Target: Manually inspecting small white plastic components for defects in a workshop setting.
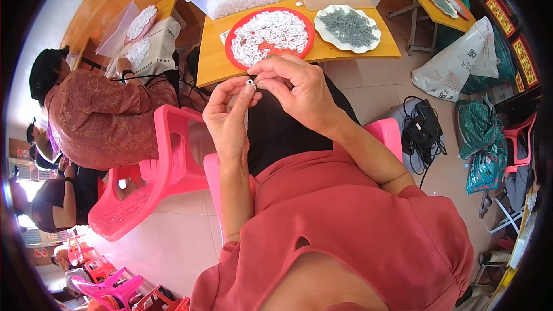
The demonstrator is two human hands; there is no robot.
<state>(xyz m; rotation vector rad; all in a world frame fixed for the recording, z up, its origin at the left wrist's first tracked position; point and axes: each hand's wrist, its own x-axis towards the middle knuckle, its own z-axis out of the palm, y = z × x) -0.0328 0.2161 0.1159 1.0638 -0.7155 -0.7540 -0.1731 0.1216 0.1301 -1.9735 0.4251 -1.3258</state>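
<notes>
Between thumb and forefinger, my left hand [229, 116] pinches a small white plastic ring-like piece [250, 83] just in front of the table edge. My right hand [296, 87] meets it there, thumb and fingertips pressed together at the piece; whatever small part they hold is hidden. Beyond my hands, a red round tray [228, 43] carries many similar white pieces [275, 30]. To its right stands a white scalloped plate [320, 30] heaped with small grey parts [349, 27].
Two clear plastic bins [199, 1] of white pieces stand at the back of the wooden table [386, 43]. A pink chair [164, 164] and a seated person [101, 118] are on my left. Black cables [423, 129], a white sack [449, 66] and green bags [481, 144] lie right.
</notes>
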